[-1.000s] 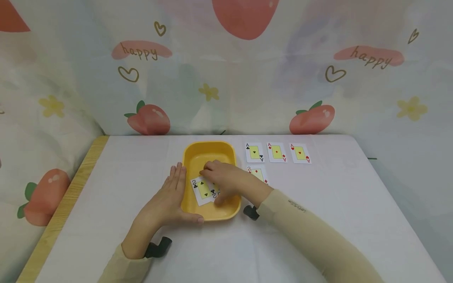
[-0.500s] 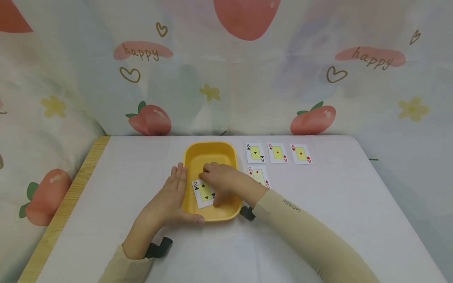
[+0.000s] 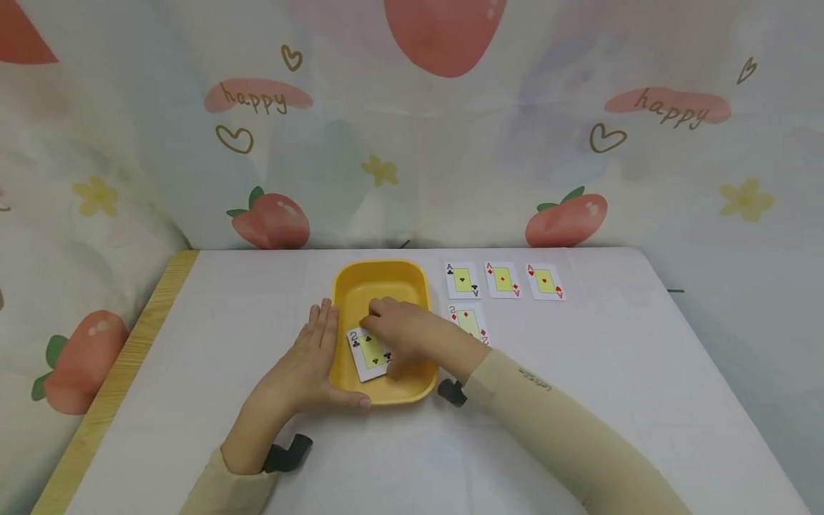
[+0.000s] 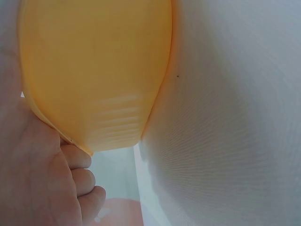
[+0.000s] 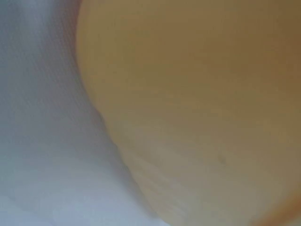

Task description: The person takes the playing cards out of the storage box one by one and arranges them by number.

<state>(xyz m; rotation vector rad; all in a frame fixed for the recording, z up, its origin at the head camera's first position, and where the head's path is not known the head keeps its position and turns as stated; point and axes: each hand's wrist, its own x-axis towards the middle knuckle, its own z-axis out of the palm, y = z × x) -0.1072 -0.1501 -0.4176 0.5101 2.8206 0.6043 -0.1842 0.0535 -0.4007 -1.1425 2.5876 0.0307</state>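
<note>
A yellow tray (image 3: 380, 266) stands on the white table (image 3: 611, 372). My left hand (image 3: 302, 365) lies flat against the tray's left wall, fingers straight, thumb along the front wall. In the left wrist view the tray's outer wall (image 4: 94, 70) fills the frame above that hand (image 4: 37, 179). My right hand (image 3: 405, 336) reaches into the tray and pinches a two of clubs card (image 3: 368, 352) between fingers and thumb; the card lies tilted near the tray's left side. The right wrist view shows only the blurred tray wall (image 5: 197, 108).
Three aces (image 3: 502, 280) lie face up in a row right of the tray. A two of diamonds (image 3: 468, 320) lies below them, partly behind my right wrist. A wooden edge (image 3: 122, 372) borders the table on the left. A strawberry-print cloth hangs behind.
My right hand and the two of clubs have shifted slightly left inside the tray. The left hand and the tray have stayed in place.
</note>
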